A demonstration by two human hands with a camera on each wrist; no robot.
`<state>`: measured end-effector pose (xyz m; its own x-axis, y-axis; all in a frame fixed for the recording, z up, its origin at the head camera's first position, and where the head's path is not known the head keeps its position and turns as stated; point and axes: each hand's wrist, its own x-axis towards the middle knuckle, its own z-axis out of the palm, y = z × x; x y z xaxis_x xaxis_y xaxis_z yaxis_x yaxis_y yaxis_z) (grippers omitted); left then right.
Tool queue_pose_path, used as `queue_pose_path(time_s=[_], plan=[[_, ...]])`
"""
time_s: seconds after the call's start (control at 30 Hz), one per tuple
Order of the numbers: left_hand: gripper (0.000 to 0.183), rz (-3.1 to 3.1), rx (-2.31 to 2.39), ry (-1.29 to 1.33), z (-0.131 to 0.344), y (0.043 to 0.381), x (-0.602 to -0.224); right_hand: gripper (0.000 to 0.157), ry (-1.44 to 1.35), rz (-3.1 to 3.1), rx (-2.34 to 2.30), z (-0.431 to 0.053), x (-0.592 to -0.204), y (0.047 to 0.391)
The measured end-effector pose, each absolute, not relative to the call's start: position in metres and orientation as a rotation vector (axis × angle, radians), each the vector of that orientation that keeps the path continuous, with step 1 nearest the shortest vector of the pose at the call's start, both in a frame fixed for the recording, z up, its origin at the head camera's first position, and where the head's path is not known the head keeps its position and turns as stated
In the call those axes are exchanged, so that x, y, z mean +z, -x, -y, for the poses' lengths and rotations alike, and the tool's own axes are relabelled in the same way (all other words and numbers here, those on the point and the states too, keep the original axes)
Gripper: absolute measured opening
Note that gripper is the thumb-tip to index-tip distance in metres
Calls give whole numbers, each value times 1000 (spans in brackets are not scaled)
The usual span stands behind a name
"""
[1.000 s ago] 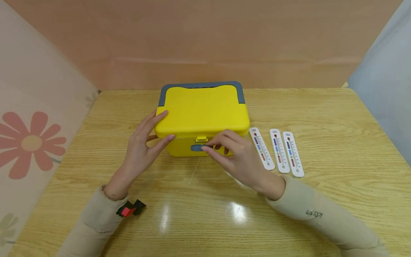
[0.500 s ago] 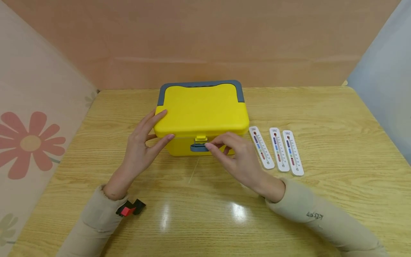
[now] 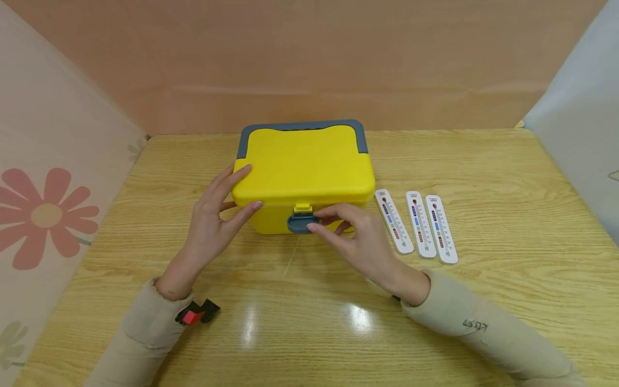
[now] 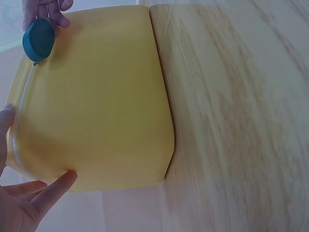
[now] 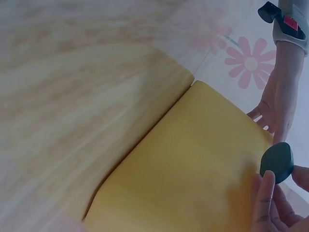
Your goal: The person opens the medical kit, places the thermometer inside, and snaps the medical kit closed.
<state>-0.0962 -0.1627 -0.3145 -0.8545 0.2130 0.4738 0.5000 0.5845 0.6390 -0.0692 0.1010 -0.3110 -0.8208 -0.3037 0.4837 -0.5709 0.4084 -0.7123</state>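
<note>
A yellow storage box [image 3: 304,161] with a blue-grey handle [image 3: 302,127] along the back of its lid stands on the table, lid down. On its front hangs a blue-grey latch [image 3: 301,223], tilted outward below a yellow catch [image 3: 303,207]. My right hand [image 3: 360,239] pinches the latch's right edge between thumb and fingers. In the right wrist view, the latch [image 5: 277,162] sits between those fingertips. My left hand [image 3: 213,220] rests at the box's left front corner, its fingers extended, index fingertip on the lid and thumb at the front seam.
Three white thermometers [image 3: 394,221] lie side by side on the wooden table [image 3: 508,215], just right of the box. A peach wall [image 3: 309,64] stands behind the table, with a flower-printed panel [image 3: 48,215] at the left.
The latch has tilted downward, and more of its face shows now. My right fingers have shifted slightly down with it. My left hand and the box have stayed in place.
</note>
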Motion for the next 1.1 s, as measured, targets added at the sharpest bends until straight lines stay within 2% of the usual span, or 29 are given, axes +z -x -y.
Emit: queue_pose_path(time_s=[0.67, 1.1], plan=[[67, 2473, -1141, 586, 163, 97, -316, 25, -731, 2425, 1311, -102, -314, 69], [68, 2471, -1135, 587, 163, 97, -316, 25, -726, 2435, 1293, -105, -314, 69]])
